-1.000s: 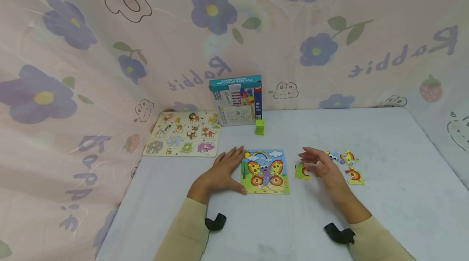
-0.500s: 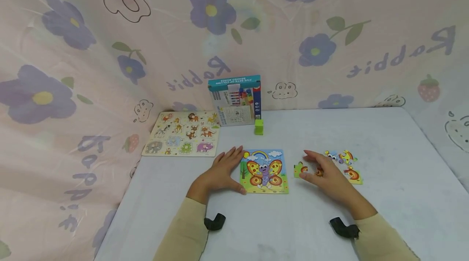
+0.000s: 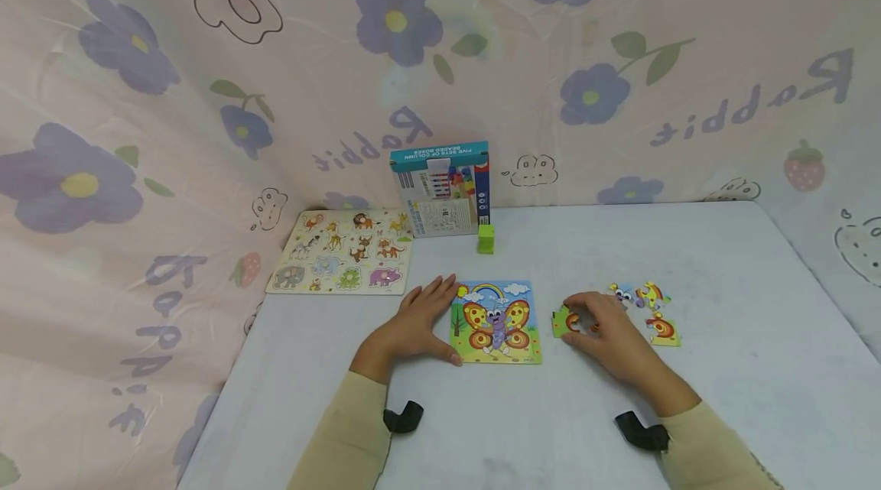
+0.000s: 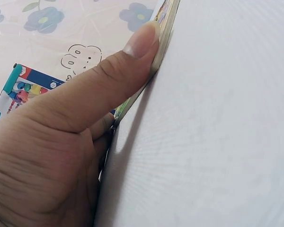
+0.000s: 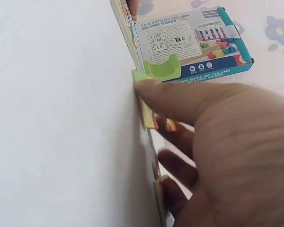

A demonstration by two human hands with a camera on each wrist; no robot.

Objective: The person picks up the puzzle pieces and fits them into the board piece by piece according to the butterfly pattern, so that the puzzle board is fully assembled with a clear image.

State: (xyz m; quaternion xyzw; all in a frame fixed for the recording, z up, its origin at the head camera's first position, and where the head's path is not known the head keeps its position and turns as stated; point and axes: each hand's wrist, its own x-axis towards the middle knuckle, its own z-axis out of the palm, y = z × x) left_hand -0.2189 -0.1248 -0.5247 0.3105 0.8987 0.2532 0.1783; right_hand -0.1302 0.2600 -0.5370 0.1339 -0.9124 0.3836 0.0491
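A square butterfly picture board (image 3: 497, 322) lies flat on the white table. My left hand (image 3: 414, 328) rests along its left side with fingers extended, the forefinger near the top left corner and the thumb near the bottom left one. In the left wrist view, that thumb (image 4: 142, 45) touches the board's edge. Just right of the board, my right hand (image 3: 619, 337) pinches a green jigsaw piece (image 3: 563, 321) with an orange curve, thumb at its lower edge and forefinger at its upper. The thumb (image 5: 151, 92) also shows on the piece in the right wrist view. Another piece is partly hidden under this hand.
Several loose jigsaw pieces (image 3: 664, 330) lie beyond my right hand. At the back stand a beaded boxes carton (image 3: 443, 196) and a small green block (image 3: 486, 239). An animal puzzle board (image 3: 344, 253) lies back left, near the patterned curtain (image 3: 289, 92).
My right hand's thumb and forefinger have come together from a wider spread, onto the green jigsaw piece. The left hand and the butterfly board have stayed put.
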